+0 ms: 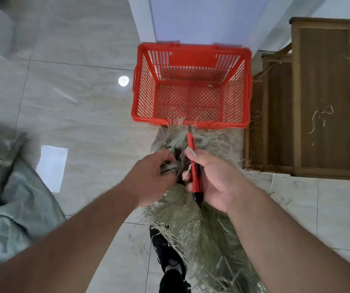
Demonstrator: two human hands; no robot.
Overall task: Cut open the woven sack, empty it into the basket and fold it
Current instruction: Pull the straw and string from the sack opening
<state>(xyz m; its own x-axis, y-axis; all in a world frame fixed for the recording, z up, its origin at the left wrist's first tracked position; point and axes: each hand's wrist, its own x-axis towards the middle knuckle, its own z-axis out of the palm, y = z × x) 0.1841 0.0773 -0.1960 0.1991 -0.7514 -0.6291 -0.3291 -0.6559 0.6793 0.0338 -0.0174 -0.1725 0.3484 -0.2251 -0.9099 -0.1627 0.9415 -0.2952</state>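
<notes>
Two bare forearms reach down from the viewer's place over a tiled floor (68, 98), and between them a frayed green woven sack (199, 231) stands gathered at its neck, its mouth just short of the near rim of a red basket (191, 121); the left hand (155, 176) bunches the sack's neck with fingers curled tight round the loose fibres; the right hand (214, 180) is wrapped round a red utility knife (194, 166), blade tip pointing away toward the basket; the cut appears only begun or about to begin, and the basket holds nothing but a few stray threads.

To do it well, by the look of things: keep the neck pulled taut with the gripping hand, keep those fingers behind the blade's line, draw the edge away from the body, and slice just below the bunch so the mouth opens facing the basket; the fraying weave may snag the blade, so short strokes seem wiser than one long pull.

Counted, largest first: one wooden stepped stand (322, 98) to the right, strewn with threads; a second green sack (7, 195) lying at the left, making two sacks; one basket; one dark shoe (170, 261) below; one knife.
</notes>
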